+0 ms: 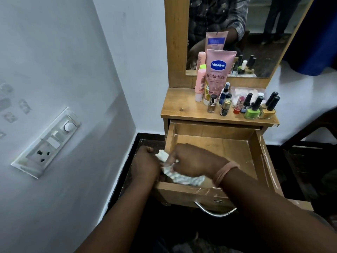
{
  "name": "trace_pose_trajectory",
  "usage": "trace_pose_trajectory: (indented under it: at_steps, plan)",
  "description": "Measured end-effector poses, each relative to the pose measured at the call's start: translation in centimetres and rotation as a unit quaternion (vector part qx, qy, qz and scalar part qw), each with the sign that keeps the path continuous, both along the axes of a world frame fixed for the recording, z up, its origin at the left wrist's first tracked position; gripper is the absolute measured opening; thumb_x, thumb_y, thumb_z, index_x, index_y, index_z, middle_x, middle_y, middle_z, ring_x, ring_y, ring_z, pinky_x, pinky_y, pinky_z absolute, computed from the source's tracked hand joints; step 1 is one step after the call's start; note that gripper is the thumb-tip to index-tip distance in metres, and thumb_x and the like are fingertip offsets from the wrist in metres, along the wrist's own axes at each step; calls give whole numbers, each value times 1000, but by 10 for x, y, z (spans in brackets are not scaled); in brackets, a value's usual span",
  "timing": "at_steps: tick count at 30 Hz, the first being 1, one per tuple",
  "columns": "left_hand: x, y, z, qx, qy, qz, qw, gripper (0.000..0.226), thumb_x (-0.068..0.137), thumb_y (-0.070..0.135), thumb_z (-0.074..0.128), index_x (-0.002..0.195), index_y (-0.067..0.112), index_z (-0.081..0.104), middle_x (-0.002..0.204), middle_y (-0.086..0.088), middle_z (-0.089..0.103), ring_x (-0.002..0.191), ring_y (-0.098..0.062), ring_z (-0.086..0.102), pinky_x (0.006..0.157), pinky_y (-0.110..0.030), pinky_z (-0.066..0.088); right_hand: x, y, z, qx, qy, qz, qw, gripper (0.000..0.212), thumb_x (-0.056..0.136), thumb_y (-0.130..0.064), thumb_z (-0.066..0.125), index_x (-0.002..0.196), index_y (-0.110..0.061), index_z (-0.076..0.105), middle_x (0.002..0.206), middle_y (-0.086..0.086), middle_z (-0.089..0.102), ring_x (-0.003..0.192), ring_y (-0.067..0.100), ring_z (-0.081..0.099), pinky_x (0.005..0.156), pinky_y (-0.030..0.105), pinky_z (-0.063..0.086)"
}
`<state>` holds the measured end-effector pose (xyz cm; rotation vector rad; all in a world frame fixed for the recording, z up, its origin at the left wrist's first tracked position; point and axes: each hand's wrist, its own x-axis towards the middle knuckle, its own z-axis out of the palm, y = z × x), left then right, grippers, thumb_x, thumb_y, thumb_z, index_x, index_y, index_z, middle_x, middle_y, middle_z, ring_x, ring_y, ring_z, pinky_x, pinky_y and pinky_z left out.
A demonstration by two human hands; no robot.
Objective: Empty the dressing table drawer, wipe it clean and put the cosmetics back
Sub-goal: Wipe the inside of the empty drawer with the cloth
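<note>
Wiping the pulled-out drawer [255,152] with our striped cloth [179,175].
Both our left hand [145,164] and right hand [193,161] clench it at the drawer's front-left corner; cosmetics [251,108] stand above on the tabletop [182,110].

Wooden drawer [255,152] pulled open, its bare floor showing beyond the fingers [175,159]; a striped white-grey cloth [182,177] bunched under them; cosmetics [240,105] upright on the tabletop, well beyond
</note>
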<state>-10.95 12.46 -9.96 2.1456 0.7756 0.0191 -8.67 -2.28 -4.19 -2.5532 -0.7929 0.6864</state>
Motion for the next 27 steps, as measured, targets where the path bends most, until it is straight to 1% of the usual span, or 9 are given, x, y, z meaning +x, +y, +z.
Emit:
trace_pose_trajectory:
  at_steps: [2,5,7,11,14,17,22,25,27]
  plan:
    - [-1,-1,1,5,-1,-5,1000,32,91,12,54,118,26,64,114,-3,71,95,-29,69,86,-45,59,20,-23,-3,14,38,-49,998,32,91,-7,65,116,-23,77,109,-2,76,85,12,66,71,21,52]
    - [-2,-3,5,-3,2,-17,1000,30,94,11,49,117,27,62,100,2,68,75,-26,71,71,-45,63,39,-46,-21,65,63,-191,977,25,94,-10,64,113,-21,77,87,-1,74,63,9,59,51,17,43]
    - [-1,-5,6,-11,6,-30,999,21,98,18,48,111,26,63,93,4,67,73,-25,72,70,-45,64,48,-48,-38,136,99,-282,944,20,95,-10,64,113,-14,74,87,4,73,70,15,64,59,23,51]
    - [-1,-8,6,-15,-2,-79,997,26,101,37,44,116,35,66,108,5,70,96,-21,68,90,-51,59,69,-28,-58,276,164,-391,863,30,95,-5,62,125,-11,65,112,9,72,104,26,69,98,44,56]
    - [-4,-12,14,6,-10,-123,992,32,107,27,43,128,38,65,121,14,66,109,-14,64,98,-44,54,78,-7,-58,303,152,-381,860,27,95,1,58,120,-6,65,103,11,70,100,28,69,94,43,57]
    - [-4,-13,16,-13,-14,-130,991,39,106,17,45,127,40,69,117,20,70,105,-6,66,94,-37,57,71,0,-52,287,131,-342,885,22,91,2,57,102,-17,63,83,7,64,82,25,66,72,39,54]
    - [-3,-13,11,19,-11,-131,991,51,101,7,47,130,42,68,119,18,72,100,-2,68,83,-24,55,25,-14,-48,162,228,-190,941,22,88,-5,72,104,-16,62,101,8,68,72,14,62,55,22,52]
    - [-4,-13,13,33,-6,-135,990,58,96,2,47,130,43,68,115,21,72,90,7,67,67,-11,48,46,-12,-52,238,196,-270,912,23,88,-3,69,109,-13,64,100,9,70,87,21,70,75,33,59]
    - [-5,-12,15,20,-2,-131,991,60,95,-2,46,128,41,70,106,24,73,84,12,66,58,-5,44,75,-9,-53,309,176,-362,862,17,90,-5,68,104,-15,65,99,7,70,98,25,69,89,38,57]
